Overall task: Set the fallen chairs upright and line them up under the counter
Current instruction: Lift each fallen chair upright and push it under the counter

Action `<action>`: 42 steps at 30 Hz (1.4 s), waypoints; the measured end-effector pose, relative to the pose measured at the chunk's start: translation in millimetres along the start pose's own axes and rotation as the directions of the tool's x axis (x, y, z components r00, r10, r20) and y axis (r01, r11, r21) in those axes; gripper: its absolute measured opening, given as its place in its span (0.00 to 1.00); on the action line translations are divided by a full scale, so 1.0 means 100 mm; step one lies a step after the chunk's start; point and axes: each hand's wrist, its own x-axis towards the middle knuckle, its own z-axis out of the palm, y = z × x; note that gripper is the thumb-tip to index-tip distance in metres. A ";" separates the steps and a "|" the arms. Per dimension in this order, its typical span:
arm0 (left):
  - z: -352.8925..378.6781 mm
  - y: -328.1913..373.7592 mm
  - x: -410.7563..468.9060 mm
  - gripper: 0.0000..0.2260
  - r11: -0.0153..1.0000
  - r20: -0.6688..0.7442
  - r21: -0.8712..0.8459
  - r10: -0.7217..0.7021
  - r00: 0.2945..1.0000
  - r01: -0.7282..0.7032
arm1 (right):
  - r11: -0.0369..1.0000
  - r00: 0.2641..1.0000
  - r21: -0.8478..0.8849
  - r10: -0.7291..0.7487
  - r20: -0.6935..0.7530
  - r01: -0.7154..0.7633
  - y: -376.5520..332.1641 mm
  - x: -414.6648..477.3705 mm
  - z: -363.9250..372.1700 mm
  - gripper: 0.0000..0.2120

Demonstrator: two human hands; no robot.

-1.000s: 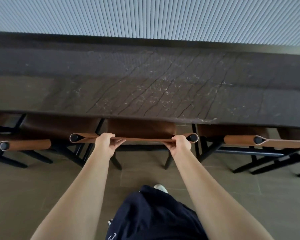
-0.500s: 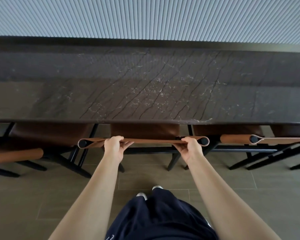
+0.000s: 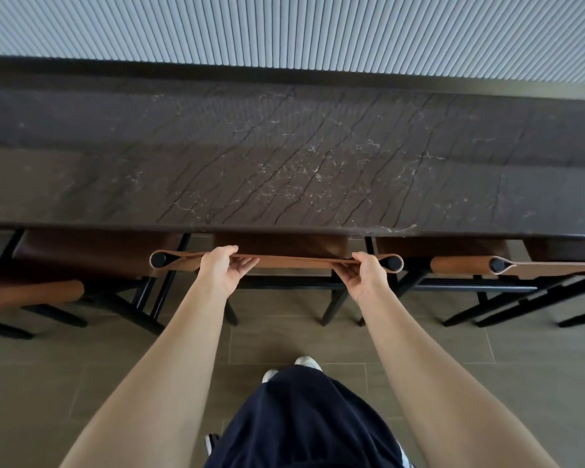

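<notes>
A long dark brown stone counter (image 3: 284, 157) with pale veins runs across the view. Behind it is a pale ribbed wall (image 3: 284, 28), and below it a grey-brown tiled floor (image 3: 419, 349). The middle black-framed chair with a tan leather back strap (image 3: 294, 262) stands upright, its seat tucked under the counter's edge. The left hand (image 3: 222, 270) and right hand (image 3: 362, 273) each grasp the strap's top edge, fingers curled round it. A matching left chair (image 3: 81, 251) and right chair (image 3: 463, 265) stand just beside it. The counter hides every seat front and front leg. The outermost chairs are cut off by the frame. Dark navy clothing (image 3: 301, 423) covers most of the white shoes (image 3: 306, 361).
</notes>
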 end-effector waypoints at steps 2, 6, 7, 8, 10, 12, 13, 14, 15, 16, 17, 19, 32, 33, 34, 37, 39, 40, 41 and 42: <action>-0.02 -0.03 -0.07 0.13 1.000 0.007 0.023 -0.010 1.000 0.009 | 1.000 1.000 -0.015 -0.001 0.013 0.001 -0.01 -0.06 -0.01 0.08; -0.18 -0.11 -0.21 0.11 0.999 0.042 0.038 0.035 0.998 -0.037 | 0.974 0.990 -0.226 0.039 0.132 -0.009 -0.04 -0.22 -0.13 0.11; -0.24 -0.12 -0.25 0.11 0.997 0.057 0.043 0.060 0.997 -0.062 | 0.955 0.985 -0.297 0.048 0.168 0.004 -0.05 -0.26 -0.16 0.12; -0.29 -0.15 -0.30 0.11 0.994 0.070 0.053 0.091 0.993 -0.095 | 0.935 0.977 -0.354 0.051 0.206 0.026 -0.05 -0.30 -0.19 0.12; -0.38 -0.23 -0.43 0.14 0.986 0.085 0.063 0.151 0.985 -0.157 | 0.901 0.959 -0.426 0.047 0.281 0.080 -0.04 -0.41 -0.24 0.13; -0.44 -0.34 -0.61 0.14 0.979 0.096 0.034 0.195 0.976 -0.199 | 0.869 0.937 -0.478 0.050 0.344 0.129 -0.01 -0.54 -0.29 0.17; -0.48 -0.40 -0.72 0.14 0.975 0.096 0.010 0.218 0.971 -0.220 | 0.855 0.925 -0.497 0.055 0.375 0.151 0.01 -0.60 -0.32 0.18; -0.49 -0.46 -0.80 0.13 0.971 0.098 -0.008 0.237 0.967 -0.237 | 0.847 0.915 -0.505 0.057 0.398 0.167 0.03 -0.65 -0.36 0.19; -0.53 -0.54 -0.91 0.11 0.965 0.095 -0.026 0.262 0.960 -0.261 | 0.841 0.905 -0.509 0.060 0.421 0.181 0.05 -0.72 -0.40 0.19; -0.56 -0.62 -1.01 0.10 0.958 0.088 -0.041 0.287 0.954 -0.284 | 0.837 0.894 -0.510 0.063 0.444 0.195 0.07 -0.79 -0.44 0.19; -0.60 -0.70 -1.10 0.09 0.952 0.077 -0.051 0.306 0.949 -0.303 | 0.832 0.881 -0.514 0.067 0.468 0.209 0.09 -0.86 -0.49 0.20; -0.69 -0.83 -1.29 0.08 0.942 0.050 -0.056 0.334 0.941 -0.331 | 0.820 0.851 -0.522 0.084 0.518 0.236 0.12 -0.99 -0.57 0.21; -1.72 -0.84 -1.98 0.08 0.858 -0.120 -0.120 0.487 0.865 -0.499 | 0.697 0.730 -0.621 0.205 0.652 0.358 0.84 -1.67 -0.51 0.20; -1.83 -0.79 -1.99 0.09 0.851 -0.127 -0.129 0.495 0.860 -0.509 | 0.691 0.723 -0.622 0.208 0.659 0.369 0.94 -1.73 -0.45 0.20; -1.94 -0.71 -2.00 0.09 0.846 -0.135 -0.135 0.500 0.855 -0.516 | 0.683 0.717 -0.624 0.210 0.665 0.379 1.04 -1.79 -0.38 0.20; -2.30 -0.45 -2.03 0.10 0.832 -0.145 -0.129 0.522 0.840 -0.539 | 0.673 0.699 -0.621 0.212 0.683 0.402 1.42 -2.00 -0.14 0.20; -2.56 -0.23 -2.04 0.11 0.830 -0.136 -0.116 0.530 0.837 -0.545 | 0.678 0.698 -0.615 0.208 0.685 0.402 1.69 -2.14 0.02 0.20; -2.71 -0.11 -2.05 0.11 0.831 -0.130 -0.108 0.533 0.836 -0.546 | 0.685 0.701 -0.614 0.209 0.682 0.393 1.84 -2.22 0.10 0.20; -2.85 0.00 -2.06 0.11 0.830 -0.126 -0.100 0.537 0.834 -0.549 | 0.690 0.703 -0.614 0.213 0.678 0.383 2.00 -2.29 0.19 0.19; -2.99 0.11 -2.06 0.10 0.829 -0.125 -0.091 0.540 0.832 -0.552 | 0.694 0.703 -0.614 0.218 0.677 0.376 2.14 -2.37 0.26 0.19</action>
